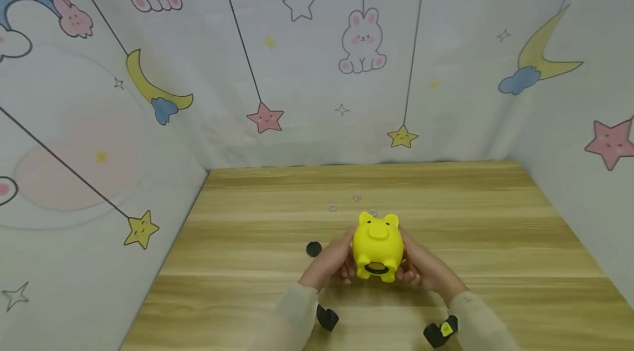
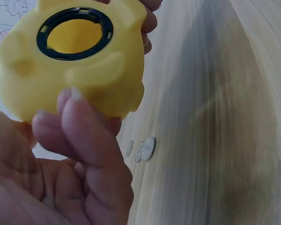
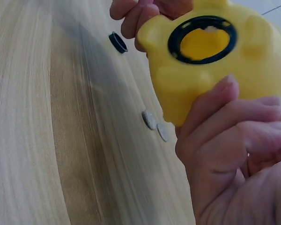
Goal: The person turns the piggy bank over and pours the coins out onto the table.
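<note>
Both hands hold a yellow piggy bank (image 1: 378, 243) between them, lifted over the table and tilted so its underside faces me. The left hand (image 1: 338, 259) grips one side of it and the right hand (image 1: 420, 264) grips the other. In the left wrist view a black ring (image 2: 108, 35) frames the uncovered round hole in its belly, with the yellow inside showing through. Beside the left hand, a round black plug (image 1: 313, 249) lies on the table. Just beyond the piggy bank lie three silvery coins (image 1: 357, 197), one partly near its ear.
The wood-grain table (image 1: 238, 263) is bordered by a white cloth backdrop (image 1: 317, 76) printed with stars, moons and rabbits, at the back and both sides. A black wrist camera (image 1: 327, 318) is on the left wrist, another black camera (image 1: 436, 334) on the right.
</note>
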A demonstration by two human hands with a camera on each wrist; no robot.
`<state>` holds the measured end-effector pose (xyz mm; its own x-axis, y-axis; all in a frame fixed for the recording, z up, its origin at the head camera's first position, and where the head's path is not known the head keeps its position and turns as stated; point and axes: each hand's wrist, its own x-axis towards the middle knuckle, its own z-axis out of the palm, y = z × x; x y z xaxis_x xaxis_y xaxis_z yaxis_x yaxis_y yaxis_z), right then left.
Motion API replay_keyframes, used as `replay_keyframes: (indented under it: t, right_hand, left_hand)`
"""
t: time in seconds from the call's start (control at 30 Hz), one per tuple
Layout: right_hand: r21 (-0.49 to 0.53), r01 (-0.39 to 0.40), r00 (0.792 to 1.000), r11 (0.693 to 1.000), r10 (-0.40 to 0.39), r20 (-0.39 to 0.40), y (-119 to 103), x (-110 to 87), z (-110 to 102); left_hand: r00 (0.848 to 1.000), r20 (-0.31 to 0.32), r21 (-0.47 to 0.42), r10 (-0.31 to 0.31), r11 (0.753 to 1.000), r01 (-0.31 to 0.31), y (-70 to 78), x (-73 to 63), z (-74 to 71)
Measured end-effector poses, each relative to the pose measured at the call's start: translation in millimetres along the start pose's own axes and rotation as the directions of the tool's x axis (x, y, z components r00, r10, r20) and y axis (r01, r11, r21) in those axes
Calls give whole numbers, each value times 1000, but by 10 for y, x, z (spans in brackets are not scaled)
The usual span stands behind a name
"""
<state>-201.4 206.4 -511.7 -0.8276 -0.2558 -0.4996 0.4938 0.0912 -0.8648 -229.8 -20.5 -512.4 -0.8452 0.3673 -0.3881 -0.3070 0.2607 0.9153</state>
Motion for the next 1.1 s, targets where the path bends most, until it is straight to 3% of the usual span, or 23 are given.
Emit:
replay_keyframes:
  t: [0.17, 0.33, 0.6, 0.8, 1.1]
  right_hand:
    - [-35, -33, 999, 999, 32, -37, -22, -11, -13]
    - [-21, -17, 997, 1000, 15, -75, -66, -26, -19]
    - [-33, 118, 991, 992, -120, -64, -91, -80, -61]
    - [-18, 197, 979, 980, -198, -45, -66, -35, -82]
    - [-19, 236, 970, 971, -237, -48, -68, -50, -105]
  left_hand:
    - [999, -18, 27, -33, 999, 33, 0, 17, 55]
    - [999, -13, 5, -37, 999, 37, 9, 23, 37]
    - [992, 41, -23, 121, 993, -120, -2, 38, -18]
    - [985, 62, -82, 161, 984, -156, -5, 34, -42]
    - [980, 63, -93, 189, 979, -183, 35, 41, -52]
